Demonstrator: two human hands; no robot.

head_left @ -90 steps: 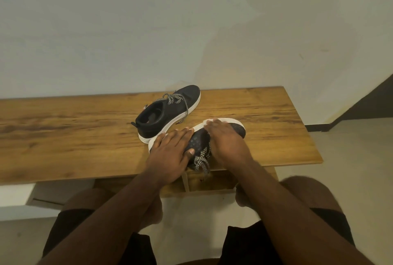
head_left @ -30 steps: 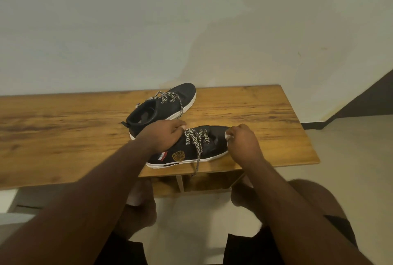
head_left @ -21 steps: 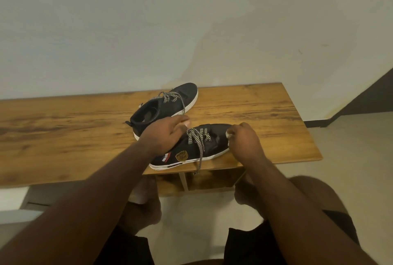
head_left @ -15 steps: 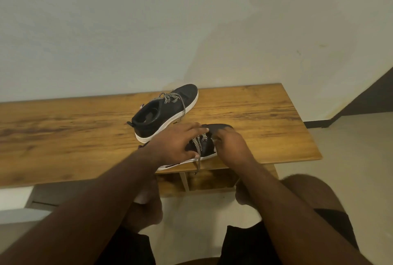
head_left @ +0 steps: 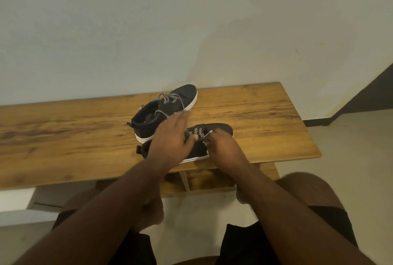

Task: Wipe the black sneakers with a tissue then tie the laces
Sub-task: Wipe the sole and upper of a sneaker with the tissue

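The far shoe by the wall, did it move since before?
No. The far sneaker lies on the wooden table as before, toe toward the table's back edge; small shifts match the camera moving.

Bare forearms with no sleeves, left hand [head_left: 170, 139] and right hand [head_left: 223, 148] without rings or gloves, plus black shorts [head_left: 331, 220] and bare knees.

The left hand [head_left: 170, 139] is motion-blurred and covers the near sneaker's [head_left: 219, 127] middle; the right hand [head_left: 223, 148] hides most of the tissue [head_left: 209, 133].
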